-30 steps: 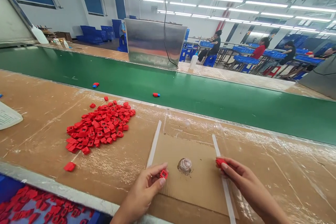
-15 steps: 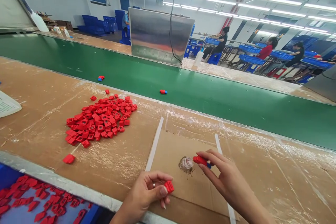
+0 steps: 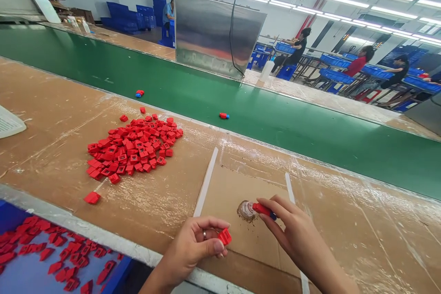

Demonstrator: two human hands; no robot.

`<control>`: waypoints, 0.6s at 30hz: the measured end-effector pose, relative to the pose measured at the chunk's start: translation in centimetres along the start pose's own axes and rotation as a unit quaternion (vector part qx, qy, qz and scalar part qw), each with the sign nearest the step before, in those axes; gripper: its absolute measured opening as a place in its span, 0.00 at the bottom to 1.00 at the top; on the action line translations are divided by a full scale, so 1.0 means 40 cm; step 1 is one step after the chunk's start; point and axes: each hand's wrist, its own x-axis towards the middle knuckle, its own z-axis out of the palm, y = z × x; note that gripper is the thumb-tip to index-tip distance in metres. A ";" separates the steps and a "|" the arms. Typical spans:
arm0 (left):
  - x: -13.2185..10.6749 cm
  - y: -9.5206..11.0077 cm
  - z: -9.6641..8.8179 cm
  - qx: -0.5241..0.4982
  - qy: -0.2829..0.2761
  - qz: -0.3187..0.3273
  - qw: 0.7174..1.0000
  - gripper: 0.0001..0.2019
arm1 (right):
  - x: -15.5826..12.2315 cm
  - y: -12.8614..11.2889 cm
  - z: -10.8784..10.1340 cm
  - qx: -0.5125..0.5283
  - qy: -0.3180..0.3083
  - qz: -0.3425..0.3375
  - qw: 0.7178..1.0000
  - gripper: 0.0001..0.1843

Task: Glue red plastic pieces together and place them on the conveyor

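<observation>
My right hand (image 3: 289,225) pinches a small red plastic part with a blue end (image 3: 263,210), its red tip pressed into a round blob of pale paste (image 3: 246,210). The blob sits on a brown cardboard sheet (image 3: 234,183) with brown specks around it. My left hand (image 3: 193,252) is at the sheet's near edge, holding a square red plastic part (image 3: 224,237) between thumb and fingers. A ring shows on one finger of that hand. A loose pile of similar red parts (image 3: 131,147) lies on the bench to the left of both hands.
Two white strips (image 3: 206,182) flank the cardboard on a plastic-covered bench (image 3: 361,220). A blue tray of red parts (image 3: 51,257) sits at the near left. Beyond is a green conveyor belt (image 3: 275,105) carrying two red-and-blue parts (image 3: 223,115). Co-workers (image 3: 358,66) sit far right.
My right hand has come left from beside the white strip, and its part now touches the paste blob. My left hand has turned its red part slightly. The view has shifted a little.
</observation>
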 end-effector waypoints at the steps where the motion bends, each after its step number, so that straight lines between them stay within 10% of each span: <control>1: 0.000 0.001 0.000 0.001 -0.001 0.001 1.000 0.18 | 0.000 0.000 0.001 0.001 -0.002 0.001 1.000 0.13; 18: -0.002 0.002 0.007 0.002 0.000 0.006 1.000 0.17 | 0.008 -0.008 -0.017 -0.015 0.021 -0.005 1.000 0.14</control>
